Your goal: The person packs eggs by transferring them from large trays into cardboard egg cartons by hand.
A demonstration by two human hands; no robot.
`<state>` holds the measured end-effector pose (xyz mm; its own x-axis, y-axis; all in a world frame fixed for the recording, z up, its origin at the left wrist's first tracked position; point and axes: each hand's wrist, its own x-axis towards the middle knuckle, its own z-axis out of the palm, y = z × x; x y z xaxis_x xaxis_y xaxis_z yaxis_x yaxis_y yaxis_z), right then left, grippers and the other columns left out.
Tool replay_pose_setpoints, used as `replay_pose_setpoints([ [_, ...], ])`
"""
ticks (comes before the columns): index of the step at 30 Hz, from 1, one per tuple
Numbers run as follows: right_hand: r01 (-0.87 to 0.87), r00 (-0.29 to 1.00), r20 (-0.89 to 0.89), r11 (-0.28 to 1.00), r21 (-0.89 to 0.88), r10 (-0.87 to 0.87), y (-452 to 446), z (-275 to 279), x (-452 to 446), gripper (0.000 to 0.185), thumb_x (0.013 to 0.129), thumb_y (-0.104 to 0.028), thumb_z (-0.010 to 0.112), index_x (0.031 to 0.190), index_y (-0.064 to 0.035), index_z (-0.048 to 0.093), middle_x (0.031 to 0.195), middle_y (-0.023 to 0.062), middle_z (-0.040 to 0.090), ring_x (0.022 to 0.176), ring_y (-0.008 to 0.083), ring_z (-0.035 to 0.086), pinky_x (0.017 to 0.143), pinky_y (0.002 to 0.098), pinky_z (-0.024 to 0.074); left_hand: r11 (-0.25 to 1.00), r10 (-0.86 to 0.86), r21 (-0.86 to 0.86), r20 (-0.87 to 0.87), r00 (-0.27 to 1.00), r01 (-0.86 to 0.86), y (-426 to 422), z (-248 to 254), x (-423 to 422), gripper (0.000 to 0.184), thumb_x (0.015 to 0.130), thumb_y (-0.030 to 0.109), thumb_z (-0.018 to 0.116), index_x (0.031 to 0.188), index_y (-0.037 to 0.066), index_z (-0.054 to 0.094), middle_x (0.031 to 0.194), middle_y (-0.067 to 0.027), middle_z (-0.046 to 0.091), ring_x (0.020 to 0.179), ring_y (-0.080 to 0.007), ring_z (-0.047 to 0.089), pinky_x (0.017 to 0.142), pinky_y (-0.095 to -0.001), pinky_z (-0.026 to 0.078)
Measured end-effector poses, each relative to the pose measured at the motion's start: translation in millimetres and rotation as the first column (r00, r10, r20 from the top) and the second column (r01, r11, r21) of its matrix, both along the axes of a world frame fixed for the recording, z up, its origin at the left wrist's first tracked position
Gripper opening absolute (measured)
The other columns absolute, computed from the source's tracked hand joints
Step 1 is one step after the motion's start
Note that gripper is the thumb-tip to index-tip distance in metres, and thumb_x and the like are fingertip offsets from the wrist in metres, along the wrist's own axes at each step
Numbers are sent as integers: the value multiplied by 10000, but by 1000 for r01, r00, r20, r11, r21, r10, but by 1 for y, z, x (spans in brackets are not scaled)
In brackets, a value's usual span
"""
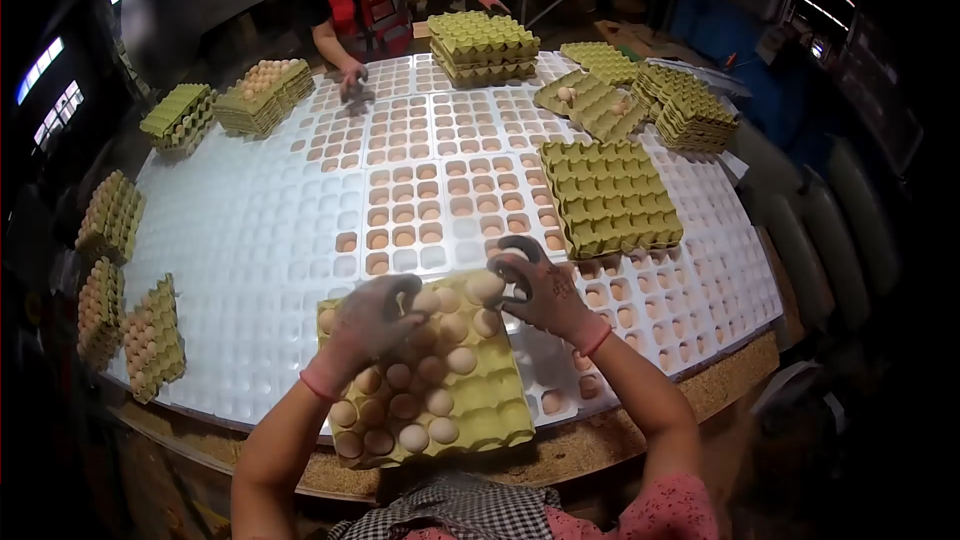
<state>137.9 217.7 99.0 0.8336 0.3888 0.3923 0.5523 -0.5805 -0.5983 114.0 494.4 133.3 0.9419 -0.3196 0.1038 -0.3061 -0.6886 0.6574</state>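
A yellow-green egg tray lies in front of me, partly filled with pale brown eggs; cups on its right side hold none. My left hand, in a greyish glove with a pink cuff, is over the tray's left part. Its thumb and fingers curl about an egg at the far edge. My right hand, gloved alike, is at the tray's far right corner, its fingers bent around an egg. Another egg sits by its thumb; whether it touches is unclear.
White plastic cell trays cover the table, many cells holding eggs. An upturned egg tray stack stands to the right. More stacks line the edges, some with eggs. Across the table, a co-worker in a red vest reaches over the cells.
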Motion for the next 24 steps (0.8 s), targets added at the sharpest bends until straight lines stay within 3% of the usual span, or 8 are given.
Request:
replay_pose_setpoints([
  [4,99,983,167,982,-158,-72,19,-56,98,315,785,-257,733,1060,-176,600,1231,89,540,896,338,668,708,440,561,994,76,76,11,997,-76,-5,-57,95,385,847,352,680,1165,140,631,1047,-79,665,937,-269,654,844,-399,502],
  [8,-109,993,-101,805,-583,61,29,-112,146,313,849,-278,651,1150,-203,613,1279,100,547,926,351,670,777,449,549,949,7,314,-126,992,33,-11,-106,143,375,898,424,573,1138,143,636,1142,-101,639,1080,-304,609,929,-442,467],
  [11,110,953,-274,990,-83,-129,36,-97,160,347,892,-314,602,1214,-186,593,1209,156,591,1060,359,629,891,490,505,987,121,116,-65,990,-113,1,-120,160,388,897,376,642,1189,121,644,1126,-126,656,1085,-297,627,904,-406,498],
  [12,47,993,-105,992,-120,-60,36,-99,163,377,895,-320,596,1244,-177,579,1201,176,600,1093,361,611,925,492,486,967,157,197,43,987,-162,1,-123,161,370,924,352,611,1198,104,631,1146,-119,653,1055,-298,639,887,-409,508],
  [15,25,805,-589,996,-85,-70,39,-87,176,426,892,-276,597,1292,-132,565,1199,201,620,1115,341,599,988,462,455,870,6,492,-83,997,36,8,-128,150,493,903,381,628,1299,94,565,1264,-187,572,1151,-360,565,947,-439,478],
  [18,167,606,-794,971,171,36,27,-76,157,415,904,-196,588,1304,-89,549,1127,189,649,1072,343,605,959,414,482,989,6,144,-151,988,16,36,-124,148,451,907,326,601,1292,92,568,1253,-125,569,1113,-312,594,958,-414,480],
  [21,316,729,-660,767,558,180,11,-106,104,390,923,-148,561,1309,-96,537,1157,165,630,1102,332,586,947,408,485,993,108,-43,-82,991,-112,73,-109,134,417,918,228,633,1292,54,572,1214,-143,583,1035,-294,640,888,-379,526],
  [24,-20,1000,-3,999,-27,19,6,-131,67,308,948,-94,507,1249,-58,561,1245,120,570,1161,310,537,961,409,476,962,136,-212,-179,974,-173,75,-97,113,401,915,183,651,1281,33,584,1161,-143,615,1014,-263,647,878,-345,524],
])
